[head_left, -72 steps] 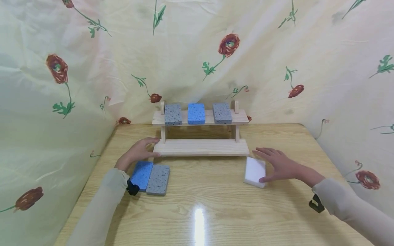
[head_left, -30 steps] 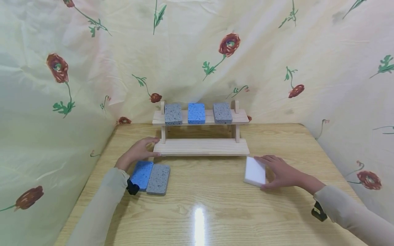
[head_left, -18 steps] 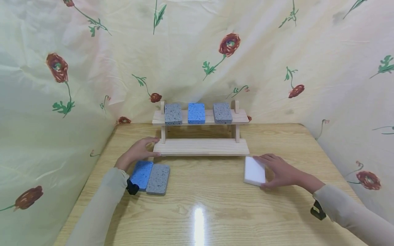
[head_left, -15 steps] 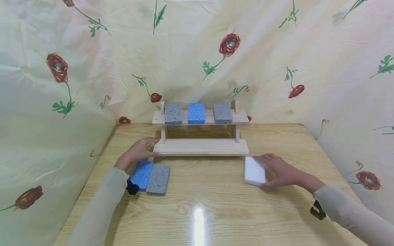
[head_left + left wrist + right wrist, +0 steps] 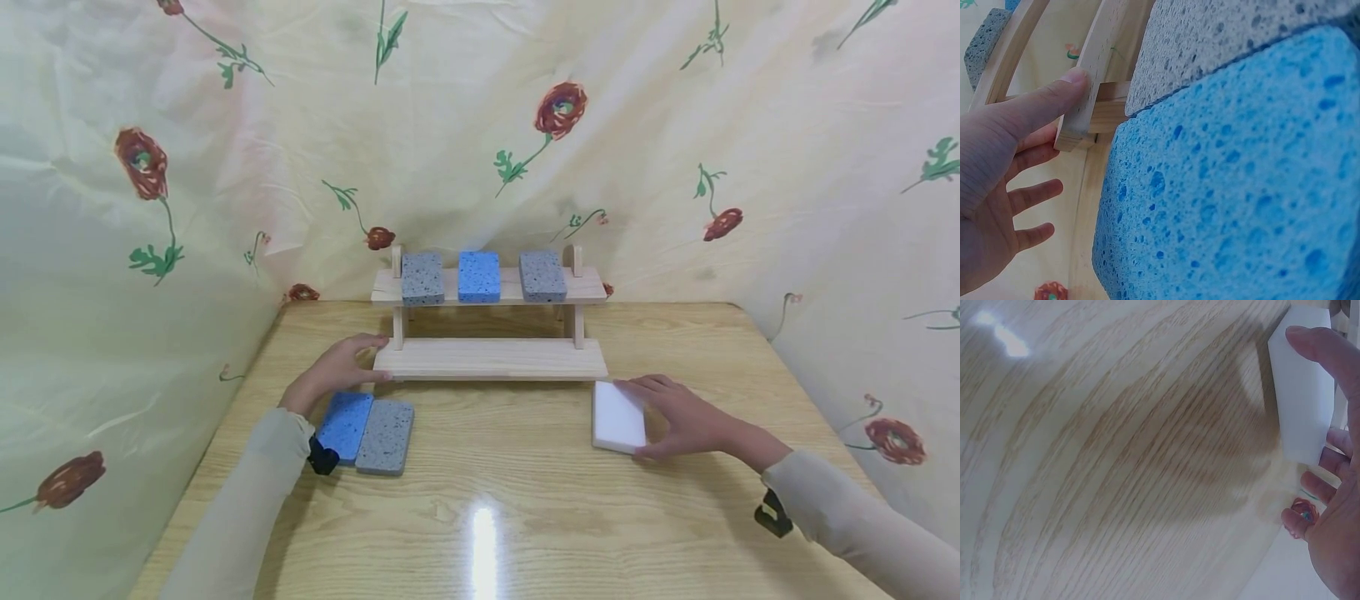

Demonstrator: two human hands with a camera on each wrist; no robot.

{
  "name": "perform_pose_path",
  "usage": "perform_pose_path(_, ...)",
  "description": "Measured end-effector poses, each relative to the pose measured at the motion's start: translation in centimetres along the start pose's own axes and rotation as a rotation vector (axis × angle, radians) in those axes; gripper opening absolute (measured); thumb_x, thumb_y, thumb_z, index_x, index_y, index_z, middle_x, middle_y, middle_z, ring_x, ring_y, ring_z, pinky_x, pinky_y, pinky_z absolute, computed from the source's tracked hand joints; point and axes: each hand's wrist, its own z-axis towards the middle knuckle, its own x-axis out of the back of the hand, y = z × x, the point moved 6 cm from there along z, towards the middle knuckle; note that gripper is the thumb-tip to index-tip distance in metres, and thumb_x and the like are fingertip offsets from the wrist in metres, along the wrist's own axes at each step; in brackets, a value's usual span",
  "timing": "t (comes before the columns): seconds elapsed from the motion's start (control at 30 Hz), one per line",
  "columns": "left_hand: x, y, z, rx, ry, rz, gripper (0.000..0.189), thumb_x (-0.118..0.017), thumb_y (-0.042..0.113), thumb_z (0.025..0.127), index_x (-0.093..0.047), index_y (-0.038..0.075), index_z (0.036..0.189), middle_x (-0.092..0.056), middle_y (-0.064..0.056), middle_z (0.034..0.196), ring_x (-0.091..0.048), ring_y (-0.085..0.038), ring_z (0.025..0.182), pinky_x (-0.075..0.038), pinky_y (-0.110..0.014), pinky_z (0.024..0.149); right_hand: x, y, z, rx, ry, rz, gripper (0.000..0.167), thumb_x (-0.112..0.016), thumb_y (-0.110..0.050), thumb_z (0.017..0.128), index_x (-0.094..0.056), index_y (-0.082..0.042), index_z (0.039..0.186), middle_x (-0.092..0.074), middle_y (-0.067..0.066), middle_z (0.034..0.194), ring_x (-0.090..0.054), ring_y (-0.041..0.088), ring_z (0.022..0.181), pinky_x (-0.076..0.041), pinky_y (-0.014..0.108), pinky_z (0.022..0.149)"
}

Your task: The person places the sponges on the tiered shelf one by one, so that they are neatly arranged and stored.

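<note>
My left hand (image 5: 337, 368) holds the left end of a small two-tier wooden shelf (image 5: 491, 358). In the left wrist view, its thumb lies on the lower board (image 5: 1079, 119) and the other fingers spread below. At the right, my right hand (image 5: 686, 417) holds a flat white sponge (image 5: 618, 417) between thumb and fingers, by its right side. The right wrist view has the thumb across one end of the white sponge (image 5: 1304, 394). Beside my left wrist a blue sponge (image 5: 347, 427) and a grey sponge (image 5: 386, 437) lie side by side on the table.
On the upper board sit a grey speckled sponge (image 5: 422, 279), a blue one (image 5: 478, 277) and another grey sponge (image 5: 542, 276). Flower-patterned cloth (image 5: 465, 125) hangs behind and at both sides of the wooden table (image 5: 525, 500).
My right hand has come down from above the white sponge's far edge and taken hold of it. The white sponge has shifted slightly left. My left hand has stayed on the shelf.
</note>
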Motion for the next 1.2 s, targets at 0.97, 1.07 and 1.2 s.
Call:
perform_pose_path(0.97, 0.0, -0.1, 0.1, 0.01, -0.001, 0.009, 0.076, -0.082, 0.037, 0.087, -0.05, 0.009, 0.15, -0.042, -0.019, 0.159, -0.033, -0.043, 0.15, -0.028, -0.062, 0.122, 2.3, -1.5, 0.5, 0.063, 0.018, -0.009, 0.101, -0.093, -0.047, 0.068, -0.049, -0.005, 0.149, -0.06, 0.013, 0.14, -0.056, 0.034, 0.125, -0.052, 0.057, 0.094)
perform_pose_path(1.07, 0.0, -0.2, 0.1, 0.015, -0.004, 0.01, 0.077, -0.082, 0.039, 0.087, -0.05, 0.01, 0.151, -0.042, -0.019, 0.16, -0.033, -0.043, 0.15, -0.028, -0.063, 0.122, 2.5, -1.7, 0.6, 0.067, 0.014, -0.006, 0.1, -0.092, -0.047, 0.069, -0.049, -0.004, 0.149, -0.06, 0.014, 0.14, -0.056, 0.036, 0.124, -0.052, 0.058, 0.093)
perform_pose_path(1.2, 0.0, -0.2, 0.1, 0.017, -0.002, 0.008, 0.076, -0.082, 0.037, 0.087, -0.05, 0.01, 0.15, -0.042, -0.018, 0.16, -0.033, -0.042, 0.15, -0.028, -0.062, 0.122, 2.7, -1.8, 0.8, 0.068, 0.003, -0.006, 0.099, -0.091, -0.048, 0.071, -0.049, -0.004, 0.149, -0.06, 0.013, 0.14, -0.055, 0.036, 0.125, -0.052, 0.058, 0.094)
